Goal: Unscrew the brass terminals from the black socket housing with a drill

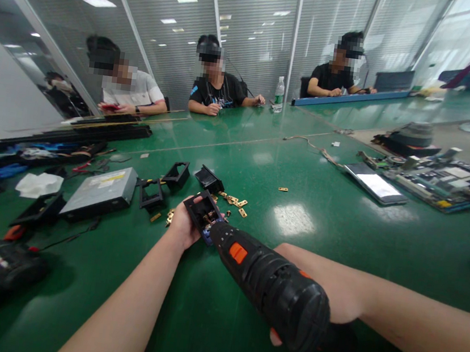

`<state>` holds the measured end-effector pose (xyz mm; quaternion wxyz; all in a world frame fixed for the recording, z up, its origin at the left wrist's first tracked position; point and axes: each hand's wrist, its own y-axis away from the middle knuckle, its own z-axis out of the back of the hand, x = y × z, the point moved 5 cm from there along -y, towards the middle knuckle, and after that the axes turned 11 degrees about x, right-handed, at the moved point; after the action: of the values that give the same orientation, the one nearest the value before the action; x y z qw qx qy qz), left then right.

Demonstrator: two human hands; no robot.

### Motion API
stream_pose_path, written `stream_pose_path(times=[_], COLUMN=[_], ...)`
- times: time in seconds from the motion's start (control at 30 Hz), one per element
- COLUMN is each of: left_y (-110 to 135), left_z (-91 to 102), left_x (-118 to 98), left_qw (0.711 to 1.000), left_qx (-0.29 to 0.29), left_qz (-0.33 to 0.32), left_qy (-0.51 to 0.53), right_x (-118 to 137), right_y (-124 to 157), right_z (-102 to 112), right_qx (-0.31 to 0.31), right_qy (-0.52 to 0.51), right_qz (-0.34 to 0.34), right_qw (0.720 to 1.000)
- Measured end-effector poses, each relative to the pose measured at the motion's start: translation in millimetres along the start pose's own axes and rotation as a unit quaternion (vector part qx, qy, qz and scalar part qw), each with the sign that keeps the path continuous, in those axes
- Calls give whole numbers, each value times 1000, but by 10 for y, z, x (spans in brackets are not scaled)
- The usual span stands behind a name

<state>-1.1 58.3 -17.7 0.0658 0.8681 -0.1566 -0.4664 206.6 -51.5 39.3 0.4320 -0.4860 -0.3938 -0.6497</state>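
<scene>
My left hand [183, 227] grips a black plastic socket housing [198, 204] just above the green table. Brass-coloured parts show inside it. In my right hand [317, 277], mostly hidden behind the tool, is a black and orange cordless screwdriver [267, 280]. Its nose points into the housing, and I cannot make out whether the bit touches a screw. Around my left hand lie small brass plates [232, 199], some in a loose pile. Beyond it are more black housings, one frame-like [152, 194], another square [176, 175], and a third on its side [209, 179].
A grey optical drive [102, 193] and a second power driver [1, 261] lie to the left. On the right are a phone [374, 183] and circuit boards [453, 177]. A water bottle [279, 94] stands at the far side, where several people sit.
</scene>
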Motion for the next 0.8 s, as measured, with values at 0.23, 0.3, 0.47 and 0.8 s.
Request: stream_pose_path(times=[0.23,0.3,0.47,0.8], left_y=[7,8,7,4], left_z=[-22,-23,-25,-23], left_x=[-6,-4,-6,-6], left_qw=[1000,1000,1000,1000], left_qx=[-2,-2,5,-8], left_qz=[-2,-1,-4,-2], left_qy=[-4,-2,-4,4], right_x=[0,-6,-25,0], right_y=[2,3,13,5], right_z=[3,4,10,3], right_qx=[0,3,-11,-3], right_qy=[-21,-18,-18,-21], right_qz=[-23,-19,-24,-19], right_qw=[1000,1000,999,1000])
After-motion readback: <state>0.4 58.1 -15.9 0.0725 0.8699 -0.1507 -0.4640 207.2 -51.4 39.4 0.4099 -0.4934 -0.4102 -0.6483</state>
